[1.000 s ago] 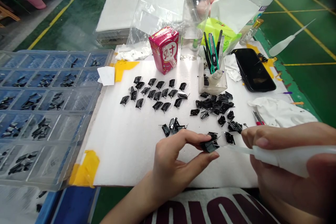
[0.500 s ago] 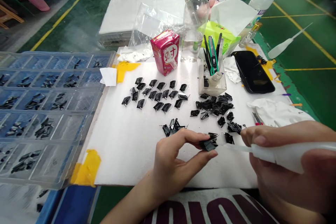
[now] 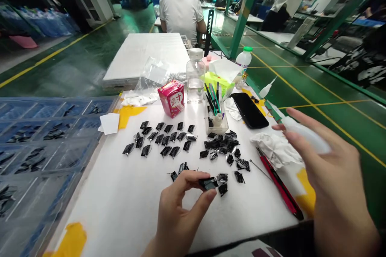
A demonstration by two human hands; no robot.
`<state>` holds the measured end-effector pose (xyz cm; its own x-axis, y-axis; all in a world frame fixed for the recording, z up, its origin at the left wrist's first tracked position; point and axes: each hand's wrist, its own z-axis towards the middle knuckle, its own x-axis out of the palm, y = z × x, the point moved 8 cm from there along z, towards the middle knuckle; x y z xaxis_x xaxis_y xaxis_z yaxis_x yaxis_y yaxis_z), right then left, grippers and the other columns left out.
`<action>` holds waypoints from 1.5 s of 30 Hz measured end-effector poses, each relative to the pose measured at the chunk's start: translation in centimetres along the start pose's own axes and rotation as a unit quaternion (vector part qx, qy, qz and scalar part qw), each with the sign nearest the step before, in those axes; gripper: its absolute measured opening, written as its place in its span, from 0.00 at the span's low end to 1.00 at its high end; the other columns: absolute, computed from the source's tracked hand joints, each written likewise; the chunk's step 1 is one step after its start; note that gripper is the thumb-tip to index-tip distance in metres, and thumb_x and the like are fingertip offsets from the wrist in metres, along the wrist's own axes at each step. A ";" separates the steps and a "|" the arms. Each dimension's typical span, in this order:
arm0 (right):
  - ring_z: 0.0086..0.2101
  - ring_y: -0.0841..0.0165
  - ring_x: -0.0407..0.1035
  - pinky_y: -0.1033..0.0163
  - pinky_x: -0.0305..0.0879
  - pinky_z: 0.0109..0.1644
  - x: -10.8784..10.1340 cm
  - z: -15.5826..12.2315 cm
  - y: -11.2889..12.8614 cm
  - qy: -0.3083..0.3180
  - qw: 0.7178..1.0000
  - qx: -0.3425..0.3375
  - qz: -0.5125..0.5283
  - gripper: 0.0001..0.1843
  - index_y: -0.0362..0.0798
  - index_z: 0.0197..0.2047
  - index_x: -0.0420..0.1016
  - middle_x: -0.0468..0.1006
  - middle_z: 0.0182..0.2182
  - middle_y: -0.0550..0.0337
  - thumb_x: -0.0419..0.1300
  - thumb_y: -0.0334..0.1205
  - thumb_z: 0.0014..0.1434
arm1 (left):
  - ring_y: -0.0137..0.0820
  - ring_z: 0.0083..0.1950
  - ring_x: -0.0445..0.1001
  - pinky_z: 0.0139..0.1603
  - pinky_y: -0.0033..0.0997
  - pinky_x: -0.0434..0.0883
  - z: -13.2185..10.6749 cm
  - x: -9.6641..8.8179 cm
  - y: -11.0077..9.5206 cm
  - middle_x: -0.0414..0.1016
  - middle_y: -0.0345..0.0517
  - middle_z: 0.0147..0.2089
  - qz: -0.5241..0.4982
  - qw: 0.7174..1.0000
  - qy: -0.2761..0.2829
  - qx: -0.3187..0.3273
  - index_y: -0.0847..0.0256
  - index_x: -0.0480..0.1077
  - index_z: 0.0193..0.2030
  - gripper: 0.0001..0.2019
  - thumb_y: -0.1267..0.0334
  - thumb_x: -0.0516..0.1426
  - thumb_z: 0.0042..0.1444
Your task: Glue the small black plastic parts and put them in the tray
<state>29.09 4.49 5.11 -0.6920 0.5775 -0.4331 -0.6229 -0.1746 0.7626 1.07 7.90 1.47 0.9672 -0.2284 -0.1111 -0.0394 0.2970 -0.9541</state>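
My left hand (image 3: 175,204) pinches a small glossy black plastic piece (image 3: 208,184) between thumb and forefinger, just above the white work surface. Off to the right, my right hand (image 3: 337,176) is raised with a white squeeze bottle (image 3: 309,133) lying between its thumb and fingers, the thin tip pointing up and left. Beyond my left hand lies a heap of black pieces (image 3: 221,143). Several more black pieces (image 3: 165,140) are spread in loose rows at the left. A red-handled tool (image 3: 280,186) rests below the right hand's side.
A compartment tray (image 3: 45,136) with black parts stands left. Behind the pieces are a red drink carton (image 3: 171,98), a clear bottle (image 3: 195,80), a tool holder (image 3: 217,126) and a phone (image 3: 250,110). Crumpled tissue (image 3: 276,148) lies right. A person in white (image 3: 181,8) sits ahead.
The view has tilted up, showing more of the room. My right hand has drawn the squeeze bottle away from the black piece, up and right. My left hand still pinches the piece.
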 end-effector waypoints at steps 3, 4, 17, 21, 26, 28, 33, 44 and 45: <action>0.52 0.56 0.72 0.53 0.71 0.51 1.6 1.9 -2.8 0.112 0.988 0.067 -0.076 0.20 0.54 0.53 0.75 0.78 0.53 0.55 0.60 0.49 0.60 | 0.25 0.34 0.80 0.37 0.17 0.77 -0.2 0.0 0.2 0.79 0.36 0.32 -0.006 1.000 0.002 -0.019 0.56 0.76 0.41 0.11 0.74 0.63 0.53; 0.51 0.56 0.73 0.54 0.71 0.50 2.6 2.4 -3.4 0.147 0.983 0.066 -0.082 0.17 0.53 0.49 0.77 0.78 0.53 0.56 0.60 0.50 0.60 | 0.25 0.35 0.79 0.38 0.16 0.77 -0.3 0.0 0.3 0.80 0.35 0.33 -0.011 1.000 0.003 -0.027 0.55 0.76 0.41 0.10 0.73 0.63 0.53; 0.27 0.64 0.72 0.59 0.69 0.32 9.0 5.8 -6.3 0.204 0.964 -0.010 -0.167 0.17 0.50 0.40 0.74 0.77 0.27 0.58 0.59 0.54 0.56 | 0.30 0.43 0.77 0.46 0.26 0.75 -0.3 -0.8 1.1 0.78 0.42 0.41 -0.169 0.979 -0.021 -0.112 0.56 0.76 0.41 0.04 0.63 0.62 0.58; 0.33 0.61 0.73 0.55 0.70 0.36 6.3 6.1 -4.3 0.136 0.974 -0.042 -0.176 0.26 0.49 0.51 0.67 0.76 0.35 0.54 0.60 0.58 0.55 | 0.32 0.42 0.77 0.45 0.29 0.74 -0.8 -0.7 1.5 0.78 0.44 0.41 -0.189 0.976 -0.017 -0.108 0.58 0.75 0.40 0.04 0.63 0.62 0.58; 0.30 0.65 0.67 0.58 0.66 0.34 5.2 5.8 1.4 0.055 0.979 -0.101 -0.171 0.17 0.49 0.48 0.67 0.68 0.32 0.58 0.59 0.50 0.61 | 0.32 0.42 0.77 0.46 0.30 0.73 -1.1 -0.6 1.7 0.79 0.44 0.40 -0.166 0.977 -0.004 -0.136 0.59 0.74 0.40 0.04 0.65 0.62 0.58; 0.27 0.69 0.66 0.63 0.64 0.31 8.1 5.2 3.3 0.135 0.970 -0.136 -0.149 0.10 0.51 0.43 0.71 0.69 0.30 0.61 0.56 0.47 0.63 | 0.31 0.41 0.77 0.46 0.29 0.73 -1.0 -0.6 1.5 0.79 0.43 0.40 -0.156 0.978 0.003 -0.137 0.59 0.74 0.40 0.04 0.66 0.61 0.58; 0.25 0.73 0.62 0.64 0.59 0.30 12.4 5.0 6.1 0.204 0.947 -0.189 -0.160 0.07 0.50 0.38 0.73 0.71 0.31 0.62 0.54 0.40 0.64 | 0.31 0.42 0.77 0.45 0.28 0.73 -0.9 -0.6 1.7 0.79 0.42 0.38 -0.129 0.980 0.015 -0.152 0.59 0.74 0.40 0.03 0.66 0.61 0.58; 0.24 0.68 0.66 0.63 0.53 0.28 6.8 -0.5 -0.8 0.436 0.824 -0.046 -0.359 0.09 0.53 0.31 0.72 0.74 0.24 0.62 0.54 0.42 0.62 | 0.32 0.39 0.79 0.42 0.28 0.74 -1.2 -0.1 2.3 0.78 0.40 0.35 -0.125 0.978 0.039 -0.161 0.58 0.72 0.39 0.04 0.64 0.62 0.57; 0.24 0.67 0.67 0.63 0.52 0.27 6.4 -1.5 -1.8 0.440 0.820 -0.037 -0.365 0.08 0.52 0.29 0.72 0.74 0.23 0.62 0.56 0.39 0.60 | 0.32 0.39 0.79 0.42 0.28 0.74 -1.1 -0.1 2.2 0.78 0.40 0.35 -0.118 0.979 0.039 -0.159 0.58 0.72 0.39 0.04 0.65 0.62 0.57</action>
<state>25.20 7.32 0.28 -0.1002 -0.2437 -0.9647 -0.9859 -0.1065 0.1293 0.57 7.55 -0.90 0.9375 -0.3292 0.1130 0.0940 -0.0732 -0.9929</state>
